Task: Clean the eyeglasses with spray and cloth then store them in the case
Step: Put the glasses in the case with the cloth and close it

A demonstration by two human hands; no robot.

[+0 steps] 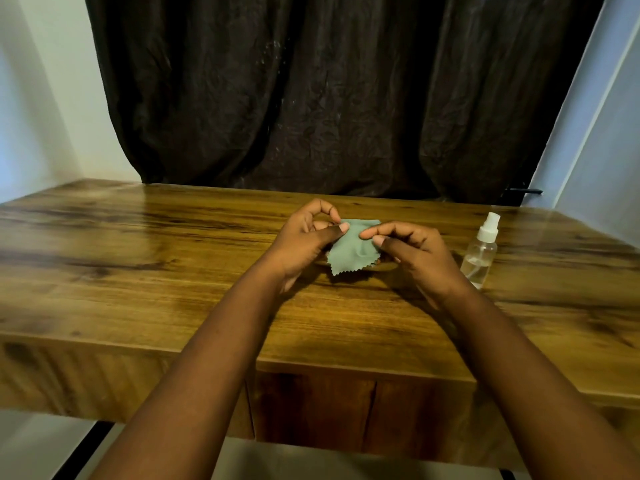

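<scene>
Both hands raised over the wooden counter (138, 258), sharing a green cloth (351, 249) with a zigzag edge. Left hand (304, 244) pinches its upper left corner, thumb on top; right hand (412, 252) pinches the right side between thumb and forefinger. Something dark sits under the cloth, mostly hidden, cannot tell what. Clear spray bottle (481, 252) stands upright just right of the right hand. Dark curtain (329, 91) behind.
</scene>
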